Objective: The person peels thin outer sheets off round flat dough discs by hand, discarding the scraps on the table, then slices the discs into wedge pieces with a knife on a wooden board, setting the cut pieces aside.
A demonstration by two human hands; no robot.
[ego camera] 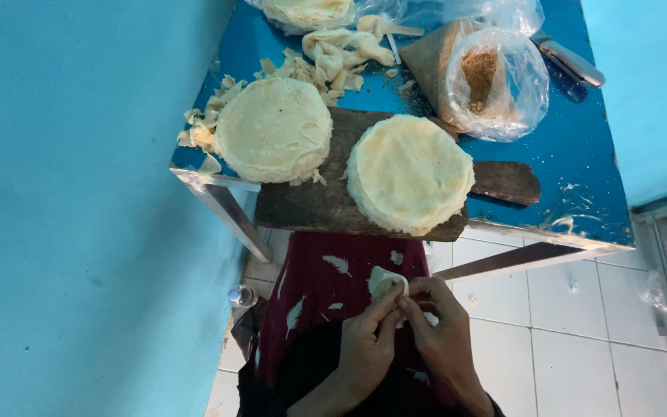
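Dough wrapper [386, 281] sits pinched between the fingertips of my left hand [366, 340] and right hand [441, 332], low over my lap and below the wooden board [310, 202] with its 2 stacks of round wrappers [409, 171]. I judge the fold goes best if both thumbs press the edge evenly and lightly, so the thin sheet seals without tearing

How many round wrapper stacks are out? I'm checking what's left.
3: one on the board's left end, one mid-board, a third at the table's far edge, partly cropped.
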